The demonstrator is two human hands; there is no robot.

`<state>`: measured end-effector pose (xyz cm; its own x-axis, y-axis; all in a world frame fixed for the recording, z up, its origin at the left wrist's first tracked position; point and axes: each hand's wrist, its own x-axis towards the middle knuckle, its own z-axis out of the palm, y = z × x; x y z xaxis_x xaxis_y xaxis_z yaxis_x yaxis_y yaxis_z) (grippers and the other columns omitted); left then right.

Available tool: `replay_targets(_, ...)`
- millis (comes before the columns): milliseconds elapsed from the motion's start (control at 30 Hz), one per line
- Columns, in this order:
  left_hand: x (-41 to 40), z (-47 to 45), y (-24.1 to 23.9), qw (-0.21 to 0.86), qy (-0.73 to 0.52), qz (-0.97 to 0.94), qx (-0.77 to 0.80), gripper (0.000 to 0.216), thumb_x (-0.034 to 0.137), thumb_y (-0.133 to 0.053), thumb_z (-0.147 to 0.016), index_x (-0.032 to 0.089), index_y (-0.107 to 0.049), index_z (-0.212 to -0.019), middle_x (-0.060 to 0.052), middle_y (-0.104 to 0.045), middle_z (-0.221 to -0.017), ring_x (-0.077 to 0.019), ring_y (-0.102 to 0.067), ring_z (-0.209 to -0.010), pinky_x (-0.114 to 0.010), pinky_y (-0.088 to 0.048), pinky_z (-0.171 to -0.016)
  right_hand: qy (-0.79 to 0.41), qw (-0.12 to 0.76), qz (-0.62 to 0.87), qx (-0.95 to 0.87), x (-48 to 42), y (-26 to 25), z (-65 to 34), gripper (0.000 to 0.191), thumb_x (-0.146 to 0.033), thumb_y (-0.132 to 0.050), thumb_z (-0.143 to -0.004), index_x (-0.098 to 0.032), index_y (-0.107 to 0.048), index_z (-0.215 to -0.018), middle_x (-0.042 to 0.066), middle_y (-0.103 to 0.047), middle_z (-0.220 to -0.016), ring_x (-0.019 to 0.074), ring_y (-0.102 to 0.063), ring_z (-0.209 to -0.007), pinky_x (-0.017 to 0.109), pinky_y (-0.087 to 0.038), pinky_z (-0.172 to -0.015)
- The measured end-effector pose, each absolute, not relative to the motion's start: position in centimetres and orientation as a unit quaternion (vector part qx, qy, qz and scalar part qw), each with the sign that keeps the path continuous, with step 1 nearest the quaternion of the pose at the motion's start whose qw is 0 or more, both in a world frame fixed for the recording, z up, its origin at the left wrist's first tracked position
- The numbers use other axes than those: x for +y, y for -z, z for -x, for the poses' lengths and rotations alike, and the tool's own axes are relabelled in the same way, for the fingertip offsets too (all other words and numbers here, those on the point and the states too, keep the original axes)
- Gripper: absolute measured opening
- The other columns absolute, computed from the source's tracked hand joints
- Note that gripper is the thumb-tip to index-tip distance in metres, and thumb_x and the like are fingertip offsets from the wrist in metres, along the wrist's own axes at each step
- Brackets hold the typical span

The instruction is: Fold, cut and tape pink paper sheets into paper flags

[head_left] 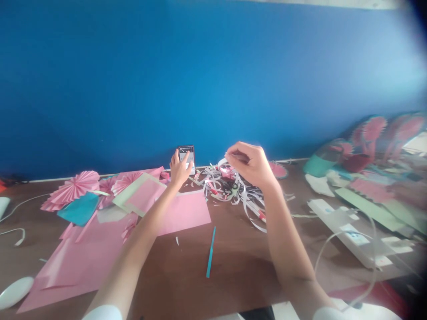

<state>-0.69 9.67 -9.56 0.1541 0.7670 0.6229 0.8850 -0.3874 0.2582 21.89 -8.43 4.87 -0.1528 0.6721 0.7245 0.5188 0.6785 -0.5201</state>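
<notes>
My left hand (180, 171) reaches out to a phone (191, 153) propped upright against the blue wall. Its fingers are spread, with fingertips on or just before the lit screen. My right hand (250, 161) is raised over a tangled heap of paper strips (230, 189), mostly white. Thumb and fingers are pinched together, and a curled white paper strip (221, 164) shows at their tips. On the brown table (180, 275), between my forearms, lies a thin blue-green strip (211, 253).
Pink sheets (90, 258), folded pink paper fans (78, 189) and a teal piece (80, 209) cover the left side. A white mouse (16, 292) is at the left edge. On the right are a white power strip (350, 233) with a cable and blurred paper crafts (373, 129).
</notes>
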Motion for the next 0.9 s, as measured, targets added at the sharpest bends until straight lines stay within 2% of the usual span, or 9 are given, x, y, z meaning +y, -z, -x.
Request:
replay_targets(467,10.1,0.1,9.9,0.11,0.366,0.741,-0.552,0.05,0.039,-0.044,-0.096,0.028,-0.05,-0.144,-0.014,-0.027,-0.157,-0.0404,-0.035,-0.137,-0.055,-0.04,-0.103,-0.068,0.517,0.387,-0.76,-8.5,-4.8,-22.0,0.014,-0.028,-0.057,-0.091,-0.018,-0.062,-0.082,0.002,-0.06,-0.076,0.0095,-0.05,-0.059,0.025,-0.036,-0.053)
replay_targets(667,9.7,0.3,10.2,0.094,0.376,0.746,-0.541,0.056,0.043,-0.048,-0.093,0.027,-0.045,-0.147,-0.015,-0.025,-0.158,-0.0424,-0.033,-0.139,-0.058,-0.038,-0.105,-0.065,0.515,0.392,-0.76,-8.6,-4.9,-22.0,0.015,-0.028,-0.056,-0.092,-0.018,-0.062,-0.083,0.002,-0.06,-0.075,0.0091,-0.048,-0.057,0.025,-0.035,-0.053)
replay_targets(900,9.0,1.8,11.5,0.075,0.391,0.745,-0.535,0.054,0.041,-0.047,-0.093,0.024,-0.047,-0.144,-0.016,-0.031,-0.155,-0.0383,-0.035,-0.14,-0.055,-0.036,-0.11,-0.062,0.517,0.393,-0.758,-8.6,-4.9,-21.9,0.015,-0.028,-0.056,-0.091,-0.018,-0.061,-0.081,0.0,-0.058,-0.072,0.0083,-0.043,-0.055,0.025,-0.033,-0.051)
